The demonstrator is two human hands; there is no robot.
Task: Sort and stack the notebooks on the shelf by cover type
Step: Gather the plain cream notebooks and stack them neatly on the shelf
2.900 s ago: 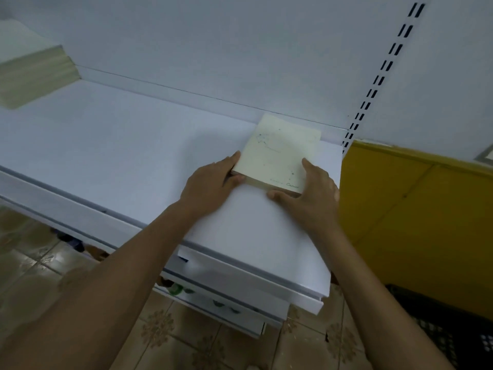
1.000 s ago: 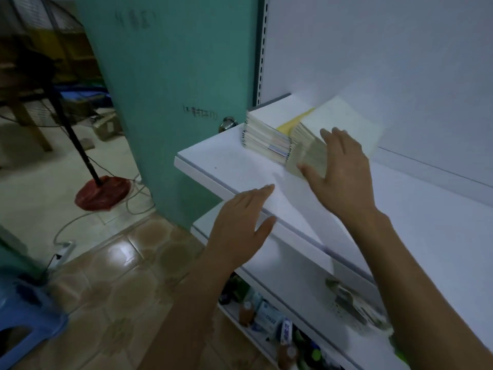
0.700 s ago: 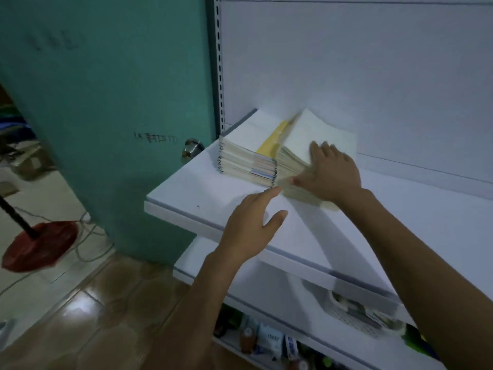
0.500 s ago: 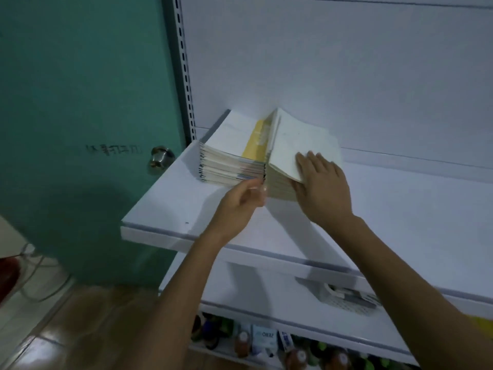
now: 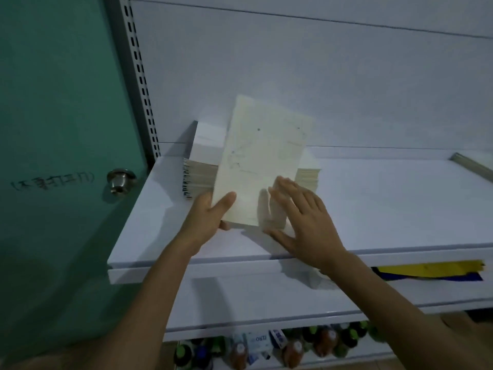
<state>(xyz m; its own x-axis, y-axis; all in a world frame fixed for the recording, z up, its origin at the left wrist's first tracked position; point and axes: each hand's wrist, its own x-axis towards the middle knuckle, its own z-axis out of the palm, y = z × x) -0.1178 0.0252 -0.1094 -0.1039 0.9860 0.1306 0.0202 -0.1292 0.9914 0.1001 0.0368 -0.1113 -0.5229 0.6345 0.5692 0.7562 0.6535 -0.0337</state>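
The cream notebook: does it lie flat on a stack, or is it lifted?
Lifted and tilted. The left hand pinches the cream notebook by its near corner; its far edge stands above the stacks behind.

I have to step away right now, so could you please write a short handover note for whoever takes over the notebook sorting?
The left hand grips the near left corner of a cream notebook, tilted above the stacks.
The right hand is open beside its near right corner; contact unclear.
The left stack and right stack stand side by side at the shelf's left end.
Done: two stacks built.
Left: lay this notebook on the stack whose cover matches.
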